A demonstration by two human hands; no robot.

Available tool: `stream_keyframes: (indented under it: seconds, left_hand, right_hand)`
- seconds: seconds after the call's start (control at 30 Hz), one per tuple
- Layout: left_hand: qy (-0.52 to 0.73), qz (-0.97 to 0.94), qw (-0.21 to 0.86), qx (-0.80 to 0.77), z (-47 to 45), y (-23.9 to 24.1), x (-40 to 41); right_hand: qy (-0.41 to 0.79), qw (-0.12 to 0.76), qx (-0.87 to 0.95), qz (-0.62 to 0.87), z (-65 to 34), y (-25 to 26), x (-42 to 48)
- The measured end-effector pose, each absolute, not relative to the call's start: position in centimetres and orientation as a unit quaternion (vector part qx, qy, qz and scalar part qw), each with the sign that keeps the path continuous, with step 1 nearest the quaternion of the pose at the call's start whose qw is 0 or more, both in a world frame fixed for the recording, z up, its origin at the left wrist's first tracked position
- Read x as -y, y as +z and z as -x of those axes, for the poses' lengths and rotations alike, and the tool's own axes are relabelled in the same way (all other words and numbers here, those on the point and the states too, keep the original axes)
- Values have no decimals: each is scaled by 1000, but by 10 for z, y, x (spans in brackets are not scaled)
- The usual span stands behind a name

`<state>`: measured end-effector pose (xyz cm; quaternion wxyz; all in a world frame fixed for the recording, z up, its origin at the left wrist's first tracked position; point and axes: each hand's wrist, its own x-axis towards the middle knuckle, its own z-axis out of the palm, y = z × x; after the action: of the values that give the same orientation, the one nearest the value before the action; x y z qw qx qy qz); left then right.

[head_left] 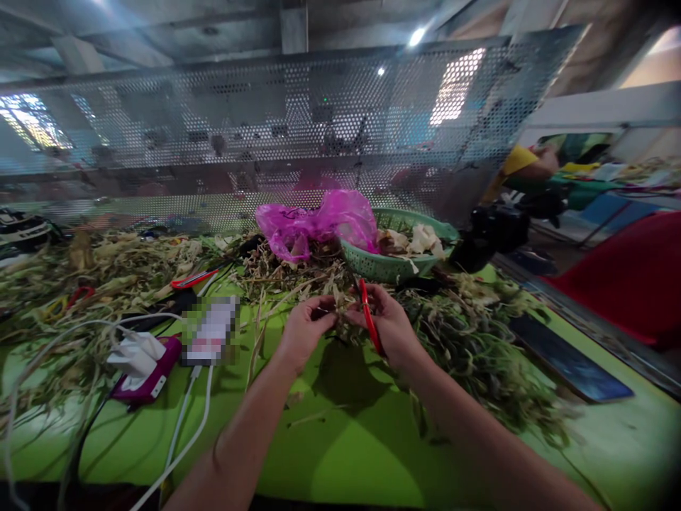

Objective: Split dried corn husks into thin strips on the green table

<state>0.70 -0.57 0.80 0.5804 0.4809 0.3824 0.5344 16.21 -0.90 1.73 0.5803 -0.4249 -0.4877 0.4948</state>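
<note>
In the middle of the head view, my left hand (307, 328) pinches a small bunch of dried plant stems (340, 306) over the green table (340, 454). Close on its right, my right hand (391, 328) is closed around a pair of scissors with red handles (368, 312). The fingertips of that hand also touch the stems. The scissors' blades point away from me and are partly hidden by plant matter. A heap of greener stems and leaves (473, 341) lies right of my right hand. Loose dried pieces (303, 280) are spread beyond both hands.
Behind the hands are a green plastic basket (404, 266) and a pink plastic bag (345, 216). A purple power strip (152, 380), a charging phone (213, 330), cables and a red cutter (194, 278) are at left. Another phone (572, 358) lies right. A perforated metal screen (239, 142) borders the back.
</note>
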Motion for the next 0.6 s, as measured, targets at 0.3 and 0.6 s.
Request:
stream_keyframes:
  seconds: [0.3, 0.6]
  left_hand:
    - [459, -342, 748, -335, -5, 10, 12]
    - [506, -376, 688, -361, -7, 10, 9]
  right_hand:
    - [552, 590, 450, 379, -169, 29, 17]
    - [443, 632, 488, 408, -167, 21, 11]
